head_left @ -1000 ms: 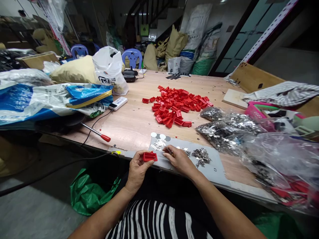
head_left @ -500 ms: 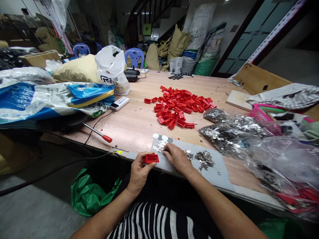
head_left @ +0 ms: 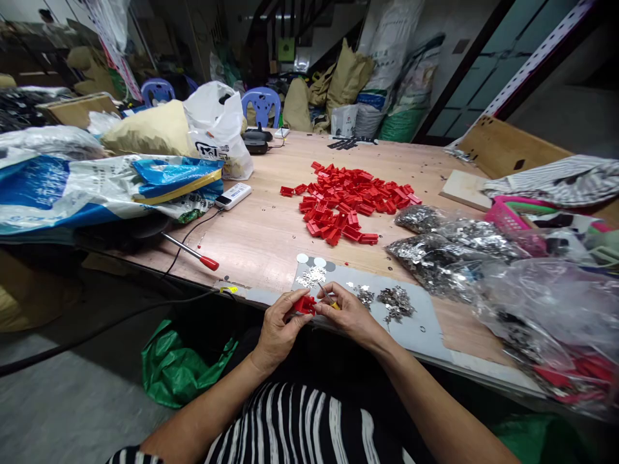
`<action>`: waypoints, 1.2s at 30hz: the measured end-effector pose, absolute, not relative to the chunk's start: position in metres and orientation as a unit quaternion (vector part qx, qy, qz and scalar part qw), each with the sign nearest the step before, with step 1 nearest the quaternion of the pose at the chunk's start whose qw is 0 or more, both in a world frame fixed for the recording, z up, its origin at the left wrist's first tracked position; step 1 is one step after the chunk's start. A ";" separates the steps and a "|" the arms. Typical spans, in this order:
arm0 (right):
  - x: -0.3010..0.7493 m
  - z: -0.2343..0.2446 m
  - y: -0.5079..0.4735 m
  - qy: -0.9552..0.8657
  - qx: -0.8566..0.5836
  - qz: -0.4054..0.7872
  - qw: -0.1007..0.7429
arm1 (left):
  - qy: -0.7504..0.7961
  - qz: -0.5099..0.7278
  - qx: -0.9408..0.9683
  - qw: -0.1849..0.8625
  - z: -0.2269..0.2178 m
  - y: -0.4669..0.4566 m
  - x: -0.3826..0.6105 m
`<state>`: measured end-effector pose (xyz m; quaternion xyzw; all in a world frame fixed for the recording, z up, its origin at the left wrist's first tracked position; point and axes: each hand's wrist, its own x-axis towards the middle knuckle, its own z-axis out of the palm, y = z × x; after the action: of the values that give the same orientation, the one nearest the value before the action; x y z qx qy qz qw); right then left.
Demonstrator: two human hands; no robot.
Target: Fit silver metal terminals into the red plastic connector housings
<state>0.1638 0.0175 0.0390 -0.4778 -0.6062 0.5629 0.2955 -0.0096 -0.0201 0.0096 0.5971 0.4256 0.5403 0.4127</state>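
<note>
My left hand [head_left: 279, 325] is closed around a small red plastic part [head_left: 305, 304] at the near edge of the wooden table [head_left: 261, 235]. My right hand [head_left: 349, 310] pinches a thin tool with a yellow tip [head_left: 330, 299] and brings its point against the red part. Both hands hover over a grey mat [head_left: 411, 325] strewn with small heaps of silver metal pieces [head_left: 395, 302]. A big pile of the same red parts [head_left: 353, 201] lies in the middle of the table.
Clear bags of metal pieces [head_left: 449, 248] crowd the right side. Blue and white sacks [head_left: 97, 190], a white plastic bag [head_left: 215, 129], a remote [head_left: 233, 195] and a red-handled screwdriver [head_left: 193, 254] lie at the left. A green bag [head_left: 181, 364] sits on the floor below.
My right hand has left the metal pieces on the mat and come over to the red part with the tool. My left hand turned the part toward it.
</note>
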 end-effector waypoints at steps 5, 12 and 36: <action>0.165 0.041 0.013 -0.622 -0.512 0.516 0.289 | 0.416 0.518 0.615 0.425 0.015 -0.022 -0.008; 0.174 0.041 0.011 -0.558 -0.484 0.599 0.308 | 0.377 0.536 0.410 0.634 0.012 -0.019 -0.001; 0.188 0.033 -0.002 -0.795 -0.500 0.273 0.210 | 0.443 0.368 0.739 0.349 0.006 0.014 -0.010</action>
<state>0.1879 -0.0016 0.0328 -0.4999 -0.7947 0.2729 0.2098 -0.0097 0.0140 0.0062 0.7389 0.4431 0.3683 0.3494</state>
